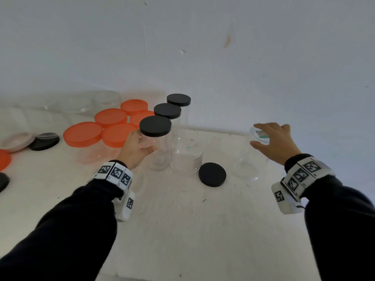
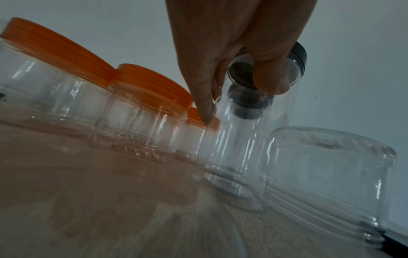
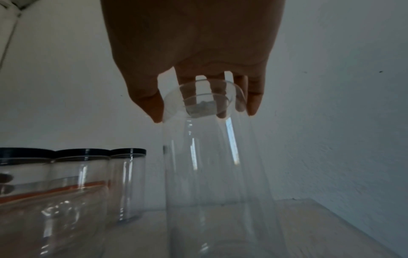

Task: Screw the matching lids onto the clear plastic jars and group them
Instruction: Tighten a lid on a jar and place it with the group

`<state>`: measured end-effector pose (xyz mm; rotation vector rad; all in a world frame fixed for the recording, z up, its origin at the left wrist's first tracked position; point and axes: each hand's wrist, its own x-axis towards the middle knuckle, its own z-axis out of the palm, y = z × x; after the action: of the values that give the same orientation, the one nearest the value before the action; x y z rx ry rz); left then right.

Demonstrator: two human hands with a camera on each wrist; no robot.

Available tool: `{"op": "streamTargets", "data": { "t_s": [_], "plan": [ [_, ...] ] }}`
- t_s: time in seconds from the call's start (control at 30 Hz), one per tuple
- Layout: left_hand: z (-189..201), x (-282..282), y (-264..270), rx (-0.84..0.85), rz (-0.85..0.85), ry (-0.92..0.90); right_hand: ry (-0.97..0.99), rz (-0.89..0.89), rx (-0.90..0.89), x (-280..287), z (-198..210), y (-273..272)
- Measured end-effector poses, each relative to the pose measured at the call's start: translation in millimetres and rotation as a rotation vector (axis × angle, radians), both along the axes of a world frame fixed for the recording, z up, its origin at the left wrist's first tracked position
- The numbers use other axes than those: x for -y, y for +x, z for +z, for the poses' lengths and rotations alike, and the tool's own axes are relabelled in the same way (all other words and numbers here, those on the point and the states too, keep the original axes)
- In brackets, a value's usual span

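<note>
A black-lidded clear plastic jar (image 1: pixel 161 148) is gripped in the curled left hand (image 1: pixel 135 150). A lidless clear plastic jar (image 1: pixel 248 162) is clasped at its top by the half-spread right hand (image 1: pixel 277 141).

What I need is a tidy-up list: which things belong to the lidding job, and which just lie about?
In the job: left hand, holding a black-lidded jar; right hand, gripping a lidless jar; loose black lid.
Lying about: orange-lidded jars; pale dish, far left.
</note>
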<state>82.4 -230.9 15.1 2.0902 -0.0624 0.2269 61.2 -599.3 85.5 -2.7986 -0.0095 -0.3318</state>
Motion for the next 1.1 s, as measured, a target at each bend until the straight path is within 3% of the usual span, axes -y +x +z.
{"op": "streamTargets", "data": {
  "t_s": [0.57, 0.77, 0.93, 1.0, 1.1],
  "plan": [
    [5, 13, 25, -0.011, 0.054, -0.014, 0.046, 0.086, -0.008, -10, -7, -1],
    [9, 15, 26, 0.008, 0.049, -0.087, -0.001, 0.079, 0.006, -9, -9, -2],
    [14, 12, 22, 0.03, 0.087, -0.035, -0.029, 0.086, 0.03, -10, -12, -2],
    [21, 16, 12, 0.085, 0.168, 0.05, -0.034, 0.089, 0.036, -10, -13, -2],
    [38, 45, -18, 0.336, 0.159, 0.123, -0.045, 0.092, 0.049, -9, -15, -2]
  ]
}}
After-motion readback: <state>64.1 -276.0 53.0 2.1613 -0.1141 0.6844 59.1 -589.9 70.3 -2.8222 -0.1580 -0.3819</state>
